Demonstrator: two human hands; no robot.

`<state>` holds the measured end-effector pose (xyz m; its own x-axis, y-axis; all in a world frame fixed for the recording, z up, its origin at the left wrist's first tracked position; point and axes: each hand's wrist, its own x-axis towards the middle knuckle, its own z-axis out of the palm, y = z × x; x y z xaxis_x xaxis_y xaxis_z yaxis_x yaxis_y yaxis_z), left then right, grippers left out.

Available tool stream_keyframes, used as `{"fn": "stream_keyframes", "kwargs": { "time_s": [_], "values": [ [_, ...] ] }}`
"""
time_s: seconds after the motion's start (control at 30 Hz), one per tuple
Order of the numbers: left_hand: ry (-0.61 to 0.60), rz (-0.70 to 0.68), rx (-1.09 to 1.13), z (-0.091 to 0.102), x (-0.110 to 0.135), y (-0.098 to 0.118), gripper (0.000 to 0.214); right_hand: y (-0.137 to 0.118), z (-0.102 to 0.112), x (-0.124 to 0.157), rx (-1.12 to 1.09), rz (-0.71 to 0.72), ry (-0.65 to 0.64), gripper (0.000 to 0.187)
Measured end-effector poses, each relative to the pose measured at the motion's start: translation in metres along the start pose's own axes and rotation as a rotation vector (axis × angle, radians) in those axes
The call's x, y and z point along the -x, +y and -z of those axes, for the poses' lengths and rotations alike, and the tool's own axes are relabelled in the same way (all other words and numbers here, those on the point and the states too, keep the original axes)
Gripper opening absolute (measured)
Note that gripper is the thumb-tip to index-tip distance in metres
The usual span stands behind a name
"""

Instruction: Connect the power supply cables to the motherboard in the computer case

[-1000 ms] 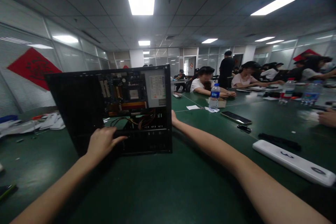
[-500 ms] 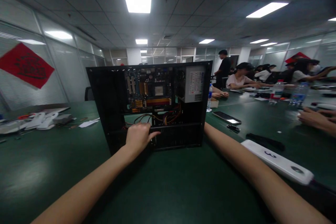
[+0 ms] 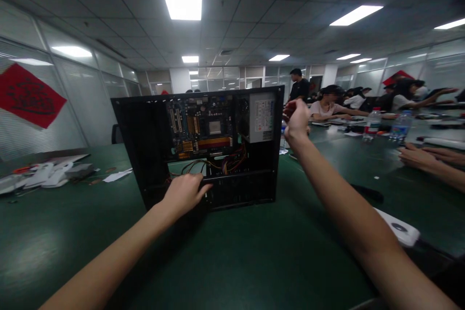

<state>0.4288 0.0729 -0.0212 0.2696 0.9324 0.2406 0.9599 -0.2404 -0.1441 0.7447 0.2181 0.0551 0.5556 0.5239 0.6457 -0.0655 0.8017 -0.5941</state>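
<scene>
An open black computer case (image 3: 145,155) stands upright on the green table (image 3: 236,261), its motherboard (image 3: 199,128), grey power supply (image 3: 262,117) and coloured wires (image 3: 232,161) facing me. My left hand (image 3: 183,194) grips the lower frame of the case, fingers curled over its edge. My right hand (image 3: 297,120) is raised beside the case's upper right corner, fingers curled, apart from the case; what it holds, if anything, I cannot make out.
A white power strip (image 3: 397,227) and a black object (image 3: 366,193) lie at right. Papers and small parts (image 3: 47,174) lie at left. Other people sit along the far right; another person's hands (image 3: 417,156) rest on the table. Water bottles (image 3: 372,123) stand there.
My right hand came out from behind the case and rose to its upper right corner. The left hand stayed on the lower frame. The view shifted slightly.
</scene>
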Motion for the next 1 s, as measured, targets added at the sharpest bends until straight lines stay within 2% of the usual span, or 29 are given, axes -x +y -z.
{"fn": "stream_keyframes", "kwargs": {
  "time_s": [0.07, 0.1, 0.13, 0.17, 0.23, 0.3, 0.37, 0.43, 0.47, 0.6, 0.73, 0.8, 0.87, 0.93, 1.0],
  "values": [
    [-0.084, -0.040, 0.015, 0.012, -0.003, -0.004, 0.048, -0.019, -0.002, -0.001, -0.014, 0.170, 0.060, 0.043],
    [-0.110, -0.054, 0.028, 0.018, -0.005, -0.007, 0.051, -0.030, -0.004, 0.006, 0.012, 0.279, -0.001, 0.044],
    [-0.125, -0.070, 0.047, 0.025, -0.007, -0.009, 0.053, -0.041, -0.008, 0.018, 0.064, 0.400, -0.145, 0.043],
    [-0.133, -0.079, 0.061, 0.031, -0.011, -0.012, 0.053, -0.051, -0.013, 0.033, 0.146, 0.463, -0.332, 0.043],
    [-0.165, -0.094, 0.094, 0.041, -0.018, -0.019, 0.051, -0.062, -0.029, 0.066, 0.374, 0.523, -0.774, 0.042],
    [-0.228, -0.115, 0.131, 0.049, -0.026, -0.027, 0.048, -0.060, -0.049, 0.093, 0.693, 0.489, -1.200, 0.039],
    [-0.287, -0.151, 0.167, 0.054, -0.033, -0.034, 0.047, -0.046, -0.069, 0.110, 1.021, 0.343, -1.550, 0.033],
    [-0.307, -0.189, 0.188, 0.056, -0.037, -0.041, 0.048, -0.027, -0.084, 0.118, 1.327, 0.107, -1.766, 0.038],
    [-0.311, -0.207, 0.197, 0.057, -0.039, -0.044, 0.049, -0.018, -0.090, 0.120, 1.397, 0.031, -1.816, 0.043],
    [-0.393, -0.216, 0.214, 0.055, -0.043, -0.052, 0.054, 0.011, -0.097, 0.121, 1.363, -0.084, -1.890, 0.049],
    [-0.419, -0.193, 0.214, 0.057, -0.049, -0.056, 0.059, 0.030, -0.090, 0.118, 1.265, -0.172, -1.820, 0.046],
    [-0.380, -0.207, 0.236, 0.059, -0.051, -0.055, 0.061, 0.035, -0.087, 0.114, 1.123, -0.203, -1.744, 0.040],
    [-0.291, -0.244, 0.274, 0.059, -0.052, -0.055, 0.064, 0.034, -0.087, 0.110, 0.950, -0.297, -1.624, 0.038],
    [-0.188, -0.301, 0.320, 0.060, -0.051, -0.056, 0.066, 0.028, -0.091, 0.108, 0.783, -0.383, -1.447, 0.039],
    [-0.113, -0.348, 0.361, 0.061, -0.050, -0.057, 0.067, 0.016, -0.097, 0.107, 0.631, -0.366, -1.274, 0.037]
  ]
}}
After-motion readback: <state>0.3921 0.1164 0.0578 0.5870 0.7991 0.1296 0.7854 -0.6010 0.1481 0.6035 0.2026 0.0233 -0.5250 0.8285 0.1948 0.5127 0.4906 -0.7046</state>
